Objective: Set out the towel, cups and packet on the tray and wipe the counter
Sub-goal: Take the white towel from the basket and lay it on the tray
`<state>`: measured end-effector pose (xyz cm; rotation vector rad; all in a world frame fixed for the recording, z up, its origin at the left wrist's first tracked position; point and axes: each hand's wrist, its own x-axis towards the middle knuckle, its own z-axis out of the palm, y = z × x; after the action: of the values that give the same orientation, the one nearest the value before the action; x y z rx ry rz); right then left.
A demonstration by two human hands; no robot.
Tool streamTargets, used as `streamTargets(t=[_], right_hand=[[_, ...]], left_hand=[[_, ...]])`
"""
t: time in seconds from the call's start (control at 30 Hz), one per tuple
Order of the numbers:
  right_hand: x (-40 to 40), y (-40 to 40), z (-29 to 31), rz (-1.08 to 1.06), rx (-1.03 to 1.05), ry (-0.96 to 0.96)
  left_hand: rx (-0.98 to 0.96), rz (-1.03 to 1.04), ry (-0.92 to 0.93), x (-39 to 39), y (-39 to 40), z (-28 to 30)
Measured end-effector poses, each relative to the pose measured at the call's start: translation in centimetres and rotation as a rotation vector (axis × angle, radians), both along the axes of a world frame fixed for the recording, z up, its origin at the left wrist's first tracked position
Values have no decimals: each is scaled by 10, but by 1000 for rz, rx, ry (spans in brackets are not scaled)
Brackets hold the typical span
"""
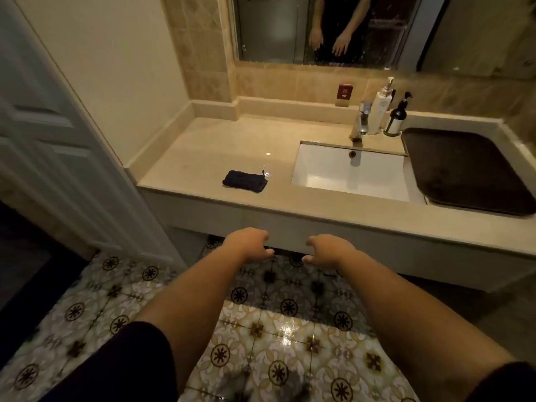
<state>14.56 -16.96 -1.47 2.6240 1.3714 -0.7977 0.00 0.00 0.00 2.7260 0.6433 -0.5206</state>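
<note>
Folded cloth [245, 181]: small, dark navy, napped; lies flat on the counter [203, 146] left of the sink [348, 169], a few water drops just beside it. Judged soft, light, limp; best pinched at one folded edge so it lifts as one piece. Tray [464, 169]: dark, rimmed, bare, right of the sink; judged stiff. Left hand [249, 245] and right hand [327, 250] loosely curled, holding nothing, below the counter front. Cups, packet: not seen.

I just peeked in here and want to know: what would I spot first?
Two bare arms reach forward, the left hand and right hand empty over the patterned floor. On the counter a small dark cloth lies left of the white sink. A big dark tray sits empty on its right.
</note>
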Motion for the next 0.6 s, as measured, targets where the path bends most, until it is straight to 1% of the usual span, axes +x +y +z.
streamTargets(t=[0.17, 0.33, 0.43, 0.6], right_hand=[[-3, -13, -1, -61, -29, -22], [-23, -24, 2, -163, -26, -44], [-48, -30, -1, -237, 0, -101], [-110, -57, -15, -477, 18, -185]], left_hand=[[2, -50, 41, -2, -5, -12], [5, -119, 13, -3, 1, -19], [31, -227, 11, -2, 2, -23], [106, -493, -106, -14, -17, -35]])
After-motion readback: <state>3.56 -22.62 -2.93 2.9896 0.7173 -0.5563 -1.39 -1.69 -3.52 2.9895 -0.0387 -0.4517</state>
